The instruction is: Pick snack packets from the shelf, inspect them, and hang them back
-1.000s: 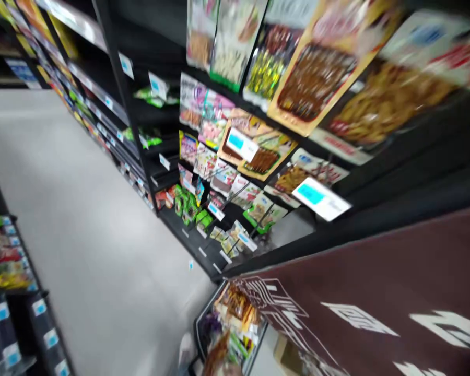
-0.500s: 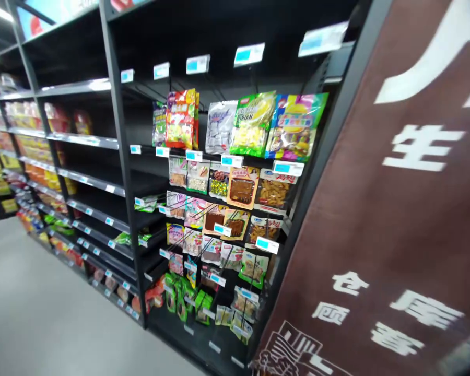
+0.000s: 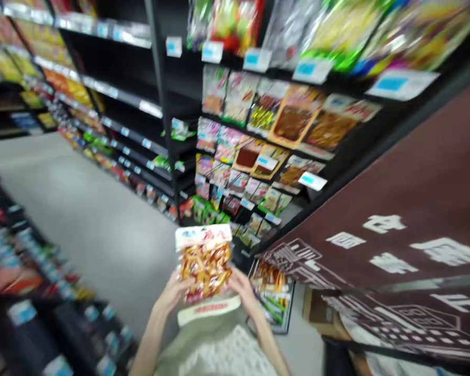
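Observation:
I hold a snack packet (image 3: 204, 261) with a white top band and orange-red pieces inside, raised in front of my chest. My left hand (image 3: 171, 293) grips its left edge and my right hand (image 3: 243, 288) grips its right edge; both are closed on it. A second packet with a pale band (image 3: 207, 309) shows just beneath, pressed behind the first. The picture is blurred by motion.
Black shelves with hanging snack packets (image 3: 258, 130) and blue price tags stand ahead. A brown banner with white characters (image 3: 395, 235) is at the right. A basket of goods (image 3: 272, 295) sits on the grey floor (image 3: 82, 219). More shelves (image 3: 19, 261) at left.
The view swung up to the shelves and back down. My two hands have come into view holding the snack packet, where no hand showed before.

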### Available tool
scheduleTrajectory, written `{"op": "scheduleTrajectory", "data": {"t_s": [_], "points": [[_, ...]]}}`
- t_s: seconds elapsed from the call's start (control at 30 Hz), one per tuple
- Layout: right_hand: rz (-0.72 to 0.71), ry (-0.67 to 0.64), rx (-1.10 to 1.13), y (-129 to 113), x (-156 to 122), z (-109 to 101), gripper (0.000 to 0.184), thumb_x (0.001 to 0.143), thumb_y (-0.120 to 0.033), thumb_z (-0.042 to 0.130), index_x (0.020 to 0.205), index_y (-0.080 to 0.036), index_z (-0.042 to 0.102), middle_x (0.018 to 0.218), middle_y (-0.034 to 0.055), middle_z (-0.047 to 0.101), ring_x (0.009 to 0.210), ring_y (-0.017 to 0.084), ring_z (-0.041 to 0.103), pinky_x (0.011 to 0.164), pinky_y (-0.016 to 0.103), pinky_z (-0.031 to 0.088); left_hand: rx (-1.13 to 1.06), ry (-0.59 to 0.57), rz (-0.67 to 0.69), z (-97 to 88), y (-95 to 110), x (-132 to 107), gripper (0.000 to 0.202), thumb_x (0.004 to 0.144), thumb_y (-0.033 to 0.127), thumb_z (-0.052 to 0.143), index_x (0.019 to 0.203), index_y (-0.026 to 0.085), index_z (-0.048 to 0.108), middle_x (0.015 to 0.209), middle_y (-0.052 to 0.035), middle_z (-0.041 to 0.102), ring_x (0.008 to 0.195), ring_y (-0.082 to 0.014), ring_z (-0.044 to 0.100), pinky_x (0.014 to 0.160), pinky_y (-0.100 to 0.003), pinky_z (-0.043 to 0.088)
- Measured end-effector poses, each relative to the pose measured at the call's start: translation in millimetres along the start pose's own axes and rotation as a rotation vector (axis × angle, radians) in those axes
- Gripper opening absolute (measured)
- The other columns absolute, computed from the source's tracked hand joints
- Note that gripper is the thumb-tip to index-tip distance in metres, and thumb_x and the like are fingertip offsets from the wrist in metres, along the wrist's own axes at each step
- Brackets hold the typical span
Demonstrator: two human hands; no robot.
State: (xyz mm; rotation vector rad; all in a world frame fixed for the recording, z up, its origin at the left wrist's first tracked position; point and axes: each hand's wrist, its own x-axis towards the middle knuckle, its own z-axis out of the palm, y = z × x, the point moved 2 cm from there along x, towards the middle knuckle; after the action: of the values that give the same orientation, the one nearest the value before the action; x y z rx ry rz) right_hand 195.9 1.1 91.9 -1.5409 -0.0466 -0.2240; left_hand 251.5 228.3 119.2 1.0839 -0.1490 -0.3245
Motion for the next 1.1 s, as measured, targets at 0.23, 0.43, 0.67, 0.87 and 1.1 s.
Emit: {"op": "scheduleTrajectory", "data": {"t_s": [0.23,0.43,0.67,0.87,1.1], "points": [[0.138,0.011,0.241,-18,7,34,0.036,0.071,-0.042,0.084,0.094,-0.019,0.07,0.09,0.0027,0.071,0.073,0.015,0.063,0.07,0.025,0.051,-0.092,0.156,0.028,-23.7,-28,-34,0.051,0.06,0.029,0.091,0.104,0.014,0.069,0.097,-0.0098,0.075,0.086,-0.0252,0.072,0.08,-0.035,0.058],[0.2,0.1,0.367,-2,-1,60,0.032,0.075,-0.046,0.08,0.094,-0.021,0.072,0.083,0.0011,0.071,0.07,0.016,0.063,0.064,0.026,0.051,-0.073,0.257,0.091,-39.9,-23,-49,0.054,0.063,0.038,0.089,0.105,0.013,0.068,0.1,-0.0096,0.075,0.086,-0.0242,0.072,0.08,-0.033,0.057],[0.194,0.091,0.354,0,-1,69,0.031,0.076,-0.048,0.079,0.092,-0.021,0.074,0.089,0.0032,0.072,0.081,0.02,0.067,0.07,0.029,0.053,-0.112,0.286,0.073,-47.3,-26,-52,0.055,0.063,0.042,0.088,0.106,0.014,0.067,0.101,-0.0098,0.074,0.086,-0.0246,0.072,0.081,-0.036,0.057],[0.191,0.084,0.315,1,-2,67,0.029,0.078,-0.045,0.078,0.095,-0.021,0.073,0.087,0.0023,0.072,0.072,0.016,0.065,0.065,0.025,0.051,-0.113,0.277,0.075,-46.0,-22,-52,0.053,0.065,0.04,0.087,0.105,0.013,0.067,0.099,-0.0099,0.075,0.081,-0.0236,0.072,0.076,-0.034,0.058],[0.232,-0.006,0.288,8,-5,61,0.049,0.066,-0.032,0.088,0.107,-0.021,0.064,0.082,-0.0012,0.069,0.063,0.012,0.061,0.062,0.023,0.05,-0.058,0.283,0.073,-51.2,-29,-49,0.053,0.065,0.036,0.088,0.108,0.015,0.067,0.102,-0.0096,0.075,0.087,-0.026,0.072,0.075,-0.033,0.058]]}}
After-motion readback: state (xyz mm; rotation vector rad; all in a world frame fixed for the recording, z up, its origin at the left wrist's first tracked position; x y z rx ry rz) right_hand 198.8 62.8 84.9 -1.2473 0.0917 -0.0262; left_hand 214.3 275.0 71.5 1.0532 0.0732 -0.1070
